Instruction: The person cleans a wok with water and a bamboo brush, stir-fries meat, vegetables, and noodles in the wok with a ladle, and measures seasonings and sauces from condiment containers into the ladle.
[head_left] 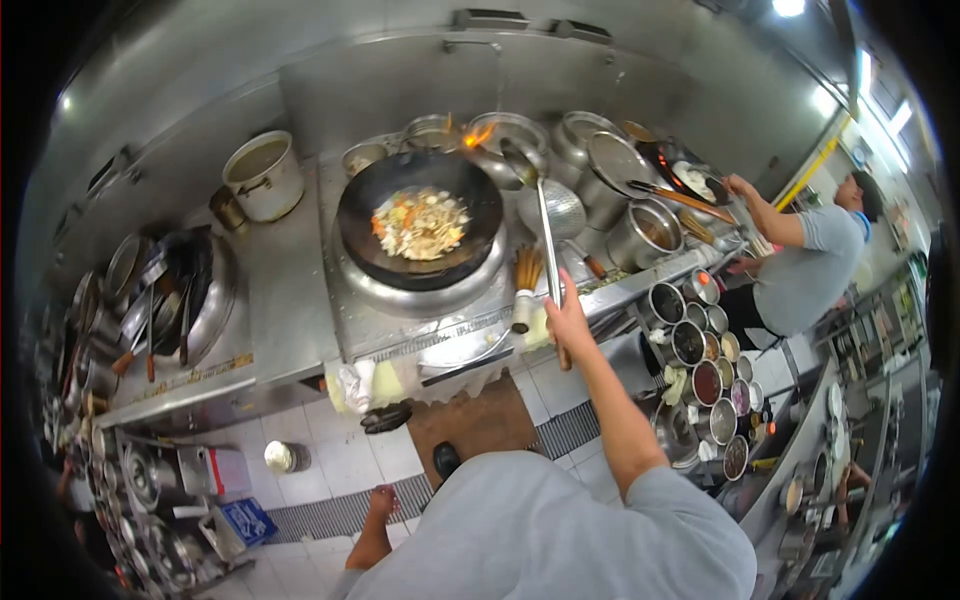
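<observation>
My right hand [568,322] is wrapped round the wooden end of a long-handled ladle [547,240]. The ladle's bowl is raised over the back of the stove, to the right of a black wok [362,250]. Inside the wok lies a mix of chopped food [420,222] with white, orange and brown pieces. The wok sits on a round metal burner ring [420,295]. Low by my side hangs my left hand [383,500], fingers curled, with nothing visible in it. A bamboo brush [526,275] stands just left of the ladle handle.
Flame [479,135] rises behind the wok. A large pot [263,175] stands on the left counter. Metal pots [645,235] and a perforated strainer [553,212] crowd the right. Seasoning containers [706,380] line the right side, near a co-worker [815,265] with another wok.
</observation>
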